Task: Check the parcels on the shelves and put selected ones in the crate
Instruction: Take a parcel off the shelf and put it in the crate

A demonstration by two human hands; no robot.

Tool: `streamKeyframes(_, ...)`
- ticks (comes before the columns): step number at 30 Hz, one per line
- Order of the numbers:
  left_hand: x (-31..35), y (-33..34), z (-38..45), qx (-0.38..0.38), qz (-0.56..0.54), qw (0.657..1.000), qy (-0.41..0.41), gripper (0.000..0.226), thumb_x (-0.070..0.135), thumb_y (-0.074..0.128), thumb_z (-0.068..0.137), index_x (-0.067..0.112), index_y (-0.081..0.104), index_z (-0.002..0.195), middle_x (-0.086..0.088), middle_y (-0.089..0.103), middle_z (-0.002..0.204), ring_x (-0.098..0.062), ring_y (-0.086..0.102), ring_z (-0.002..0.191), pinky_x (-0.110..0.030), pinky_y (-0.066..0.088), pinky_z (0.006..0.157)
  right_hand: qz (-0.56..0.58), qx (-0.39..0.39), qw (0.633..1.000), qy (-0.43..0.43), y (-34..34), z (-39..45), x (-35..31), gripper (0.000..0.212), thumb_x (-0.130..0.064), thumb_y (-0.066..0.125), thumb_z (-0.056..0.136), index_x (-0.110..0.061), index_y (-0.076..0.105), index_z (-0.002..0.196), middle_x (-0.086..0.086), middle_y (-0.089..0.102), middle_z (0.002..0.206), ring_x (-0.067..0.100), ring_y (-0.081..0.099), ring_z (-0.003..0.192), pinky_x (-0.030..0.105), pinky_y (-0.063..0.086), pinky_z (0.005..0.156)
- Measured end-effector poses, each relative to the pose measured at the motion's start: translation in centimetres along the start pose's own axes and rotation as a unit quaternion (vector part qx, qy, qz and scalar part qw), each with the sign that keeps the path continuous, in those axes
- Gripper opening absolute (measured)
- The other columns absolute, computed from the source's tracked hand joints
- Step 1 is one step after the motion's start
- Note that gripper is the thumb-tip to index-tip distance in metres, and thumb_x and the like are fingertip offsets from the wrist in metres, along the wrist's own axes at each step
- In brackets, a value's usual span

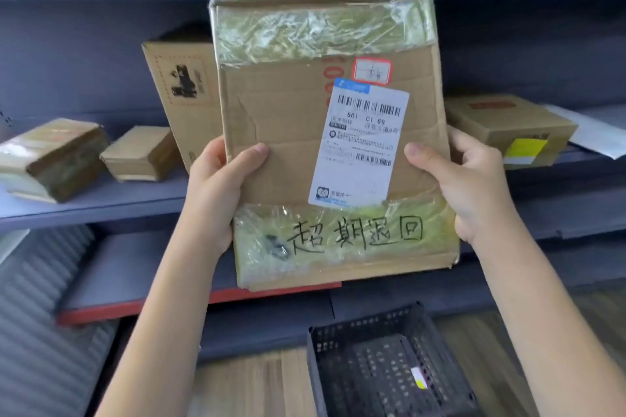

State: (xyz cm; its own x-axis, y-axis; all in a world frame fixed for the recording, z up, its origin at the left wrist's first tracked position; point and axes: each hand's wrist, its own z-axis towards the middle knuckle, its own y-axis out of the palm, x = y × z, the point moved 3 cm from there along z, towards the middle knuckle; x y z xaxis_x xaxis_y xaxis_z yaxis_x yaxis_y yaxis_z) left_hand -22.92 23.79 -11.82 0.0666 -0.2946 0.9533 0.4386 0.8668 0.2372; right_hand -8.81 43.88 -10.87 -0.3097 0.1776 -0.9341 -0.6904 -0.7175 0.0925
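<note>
I hold a flat cardboard parcel upright in front of the shelves, its face toward me. It carries clear tape at top and bottom, a white shipping label with barcodes, a small red-bordered sticker and black handwritten characters. My left hand grips its left edge, thumb on the front. My right hand grips the right edge the same way. A black perforated plastic crate stands on the wooden floor below, at lower right, with a small slip in its bottom.
The blue metal shelf behind holds two small taped boxes at left, an upright box behind the held parcel, and a box with a yellow sticker at right. More boxes stand on the shelf above. A red-edged lower shelf juts out.
</note>
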Motion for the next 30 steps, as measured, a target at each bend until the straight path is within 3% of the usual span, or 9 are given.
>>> streamKeyframes(11,-7.1,5.3,-7.3,0.040,0.037,0.996,-0.064,0.017,0.008,0.062,0.084,0.016,0.062,0.098,0.001,0.071,0.090,-0.013,0.069,0.079,-0.030,0.057,0.068,-0.010,-0.007,0.995,0.097,-8.8,-4.3,5.3,0.022,-0.006,0.069,0.078,-0.024,0.068,0.090,-0.013,0.073,0.077,0.005,0.069,0.078,0.023,0.057,0.071)
streamKeyframes(22,-12.1,5.4,-7.3,0.020,0.064,0.991,-0.116,0.019,0.009,0.063,0.084,0.019,0.062,0.100,0.004,0.070,0.090,-0.007,0.068,0.075,-0.027,0.056,0.064,-0.017,0.033,0.988,0.147,-10.4,-6.1,9.7,0.023,-0.004,0.069,0.077,-0.024,0.068,0.088,-0.015,0.073,0.073,0.001,0.068,0.072,0.017,0.054,0.062)
streamKeyframes(30,-15.6,5.8,-6.7,0.003,0.056,0.985,-0.160,0.029,0.008,0.062,0.085,0.015,0.058,0.113,0.007,0.070,0.090,-0.004,0.068,0.075,-0.021,0.054,0.057,-0.031,0.056,0.981,0.184,-11.5,-6.7,12.4,0.024,-0.001,0.068,0.077,-0.021,0.067,0.090,-0.014,0.073,0.075,0.001,0.068,0.072,0.015,0.053,0.063)
